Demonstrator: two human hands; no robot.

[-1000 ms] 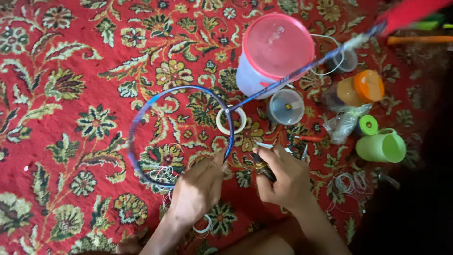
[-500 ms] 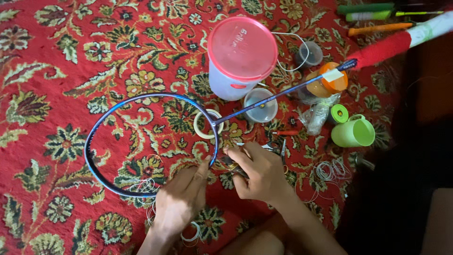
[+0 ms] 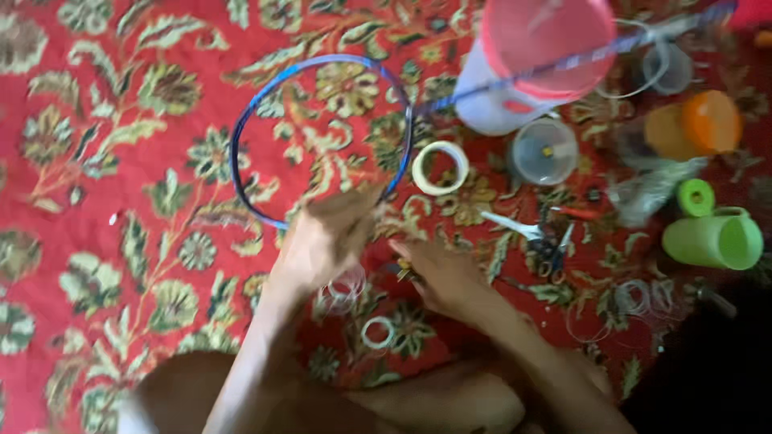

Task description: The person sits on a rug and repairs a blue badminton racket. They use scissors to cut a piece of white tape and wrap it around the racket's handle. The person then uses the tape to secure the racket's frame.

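Head view: looks straight down at a floor with both hands low in the middle; the picture is blurred.
Carpet: red with a green and cream flower pattern, under everything.
Racket: blue-rimmed head lies flat on the carpet, upper middle; its thin shaft runs up and right, across the pink lid.
Tub: white with a round pink lid, at the top right, just beside the racket's throat.
Mug: green, on its side at the right edge, with a small green round cap just above it.
Orange jar: lying on its side, right of the tub.
Clear cup: round, seen from above, below the tub.
Tape roll: cream ring, touching the racket rim's right side.
Scissors: lying open on the carpet, right of the hands.
Left hand: at the racket's lower rim, fingers curled; blur hides whether it grips the rim.
Right hand: just beside the left, fingers pinched on something small and yellowish that I cannot tell apart.
String loops: small clear coils on the carpet, below and between the hands.
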